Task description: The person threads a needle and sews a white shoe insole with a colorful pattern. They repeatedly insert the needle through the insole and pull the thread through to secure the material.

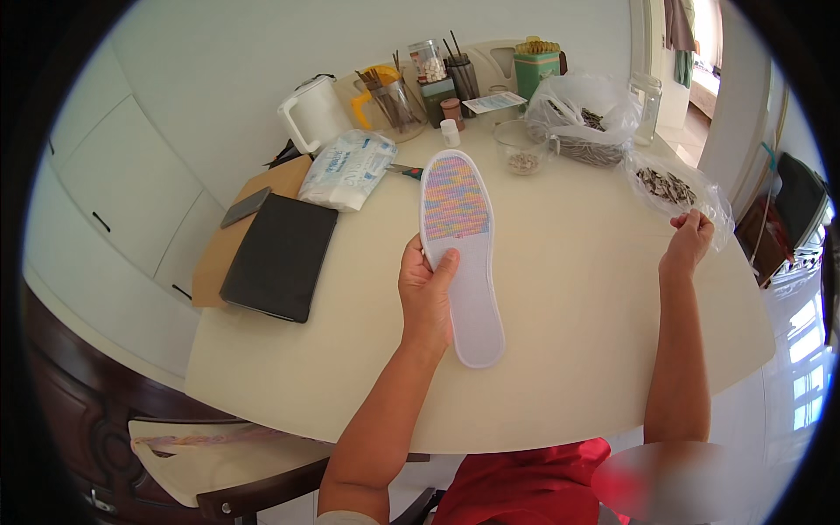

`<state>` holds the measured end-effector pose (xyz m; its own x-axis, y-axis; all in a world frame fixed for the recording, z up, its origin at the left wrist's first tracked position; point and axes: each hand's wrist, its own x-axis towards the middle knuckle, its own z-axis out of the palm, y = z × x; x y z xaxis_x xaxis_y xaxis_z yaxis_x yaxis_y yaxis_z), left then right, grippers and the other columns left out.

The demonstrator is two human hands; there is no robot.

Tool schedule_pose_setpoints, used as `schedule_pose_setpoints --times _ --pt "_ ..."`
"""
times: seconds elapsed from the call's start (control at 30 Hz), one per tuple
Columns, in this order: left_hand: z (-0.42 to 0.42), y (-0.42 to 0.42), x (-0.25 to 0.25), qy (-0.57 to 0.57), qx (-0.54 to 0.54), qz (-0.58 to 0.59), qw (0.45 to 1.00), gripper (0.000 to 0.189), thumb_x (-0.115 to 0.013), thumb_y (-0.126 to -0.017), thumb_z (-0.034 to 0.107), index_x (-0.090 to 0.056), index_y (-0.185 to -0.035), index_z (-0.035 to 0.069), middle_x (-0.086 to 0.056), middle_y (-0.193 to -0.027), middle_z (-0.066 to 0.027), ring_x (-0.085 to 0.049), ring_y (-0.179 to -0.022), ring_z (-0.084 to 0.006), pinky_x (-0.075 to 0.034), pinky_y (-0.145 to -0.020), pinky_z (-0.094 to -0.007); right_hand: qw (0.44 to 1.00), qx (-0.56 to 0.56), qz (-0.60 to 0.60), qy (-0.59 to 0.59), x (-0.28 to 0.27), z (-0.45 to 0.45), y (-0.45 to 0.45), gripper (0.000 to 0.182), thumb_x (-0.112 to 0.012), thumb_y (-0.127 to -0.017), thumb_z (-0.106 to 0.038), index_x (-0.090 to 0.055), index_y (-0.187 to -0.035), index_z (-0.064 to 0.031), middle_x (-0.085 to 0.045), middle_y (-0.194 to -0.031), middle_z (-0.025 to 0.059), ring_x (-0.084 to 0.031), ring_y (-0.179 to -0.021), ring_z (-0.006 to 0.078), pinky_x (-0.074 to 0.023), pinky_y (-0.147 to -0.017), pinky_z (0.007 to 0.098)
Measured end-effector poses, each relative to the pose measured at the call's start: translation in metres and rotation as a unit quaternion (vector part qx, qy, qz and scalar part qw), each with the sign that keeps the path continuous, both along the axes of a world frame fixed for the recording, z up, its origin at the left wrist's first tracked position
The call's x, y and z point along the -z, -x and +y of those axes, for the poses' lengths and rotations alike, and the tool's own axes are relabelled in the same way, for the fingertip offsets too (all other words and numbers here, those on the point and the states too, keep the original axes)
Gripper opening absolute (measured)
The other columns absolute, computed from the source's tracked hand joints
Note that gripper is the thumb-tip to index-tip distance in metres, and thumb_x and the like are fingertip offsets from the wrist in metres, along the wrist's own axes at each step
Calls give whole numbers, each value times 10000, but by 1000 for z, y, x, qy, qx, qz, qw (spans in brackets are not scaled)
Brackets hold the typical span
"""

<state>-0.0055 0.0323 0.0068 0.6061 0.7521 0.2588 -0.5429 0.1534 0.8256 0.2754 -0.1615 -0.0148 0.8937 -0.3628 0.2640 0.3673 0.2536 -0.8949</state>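
Observation:
My left hand (426, 289) grips a white shoe insole (474, 302) by its left edge, thumb on top. The insole is held up over the table, toe end away from me. Multicoloured yarn stitching (456, 197) covers its toe half; the heel half is plain white mesh. To the right, my right hand (688, 246) is raised with fingers curled together, in front of a clear plastic bag (715, 197) with striped sunflower seeds (666, 186). Any needle or thread between those fingers is too fine to make out.
Scissors (405, 171) lie partly behind the insole. On the left are a black tablet case (282, 256), a tissue pack (351, 167) and a white kettle (315, 115). A glass cup (522, 147) and a seed-filled bag (584, 125) stand at the back right.

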Motion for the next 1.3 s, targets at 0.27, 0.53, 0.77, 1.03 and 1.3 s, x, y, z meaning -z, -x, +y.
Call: schedule_pose_setpoints --times 0.27,0.53,0.77,1.03,1.3 --pt "-3 1 -3 -13 -9 14 1000 294 -516 -865 -9 -455 -1152 10 -579 -1075 -86 -565 -944 -121 -465 -841 -276 998 25 4 48 2 -1 0 154 -441 -914 -177 -453 -888 -26 -482 -733 34 -482 -600 107 -411 -605 250" --pt "1 2 -1 1 7 18 1000 275 -522 -874 28 -476 -1146 24 -586 -1068 -67 -563 -943 -115 -462 -834 -268 995 56 4 80 2 -1 0 169 -449 -918 -188 -462 -890 -22 -484 -736 34 -486 -589 108 -418 -586 259" --pt "17 13 5 103 190 26 976 197 -408 -937 204 -492 -1023 47 -474 -645 5 -447 -460 -83 -399 -439 -245 994 13 -57 98 -12 10 22 175 -471 -912 -182 -488 -899 -8 -503 -751 34 -490 -600 100 -418 -583 249" --pt "20 1 16 212 500 -115 831 444 -380 -901 438 -497 -975 17 -392 -544 -11 -386 -351 -114 -325 -369 -271 940 -143 -248 184 -36 50 107 88 -511 -892 -76 -549 -940 -13 -560 -824 31 -515 -727 110 -425 -685 247" --pt "15 -1 11 159 555 -84 812 538 -347 -866 552 -508 -920 42 -379 -512 -4 -344 -306 -117 -296 -336 -287 809 -189 -475 291 -49 61 183 179 -669 -676 9 -632 -826 -81 -511 -735 22 -529 -738 182 -403 -894 446"
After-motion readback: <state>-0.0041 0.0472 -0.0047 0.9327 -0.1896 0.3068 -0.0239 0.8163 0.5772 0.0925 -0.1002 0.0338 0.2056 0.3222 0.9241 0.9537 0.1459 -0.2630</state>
